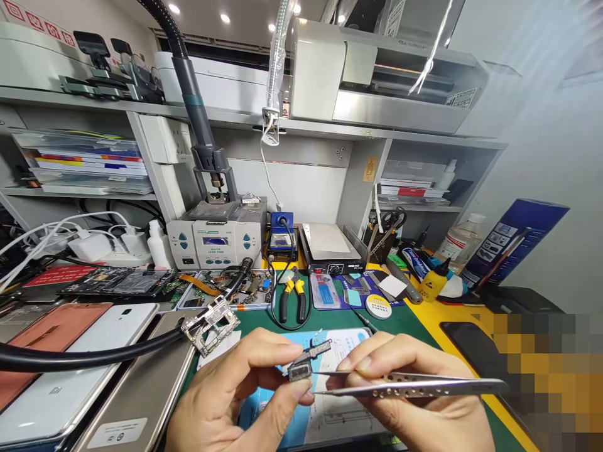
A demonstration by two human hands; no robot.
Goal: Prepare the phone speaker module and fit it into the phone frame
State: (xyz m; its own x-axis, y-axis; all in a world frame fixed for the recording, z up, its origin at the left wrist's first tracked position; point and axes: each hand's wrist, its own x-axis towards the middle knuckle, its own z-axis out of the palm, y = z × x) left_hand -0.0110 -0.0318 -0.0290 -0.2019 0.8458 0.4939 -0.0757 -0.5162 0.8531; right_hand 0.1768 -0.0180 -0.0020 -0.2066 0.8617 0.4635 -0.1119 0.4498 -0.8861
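Note:
Between the thumb and fingers of my left hand (245, 383) is a small dark phone part (300, 370), with a boxy end and a narrow arm slanting up to the right. My right hand (405, 383) grips a pair of silver tweezers (424, 388) with a row of holes along each arm. The tweezer tips are slightly apart and point left, close beside the boxy end of the part; whether they touch it I cannot tell. Below both hands lies a blue and white printed pad (325, 414). A bare circuit board (211, 326) is just beyond my left hand.
Several phones and phone backs (51, 376) lie at left, crossed by a thick black hose (94, 359). Behind stand a hot-air station (217, 242) and a small heating plate (334, 251). Yellow-handled pliers (293, 298) rest on the green mat. A dark phone (471, 345) lies at right.

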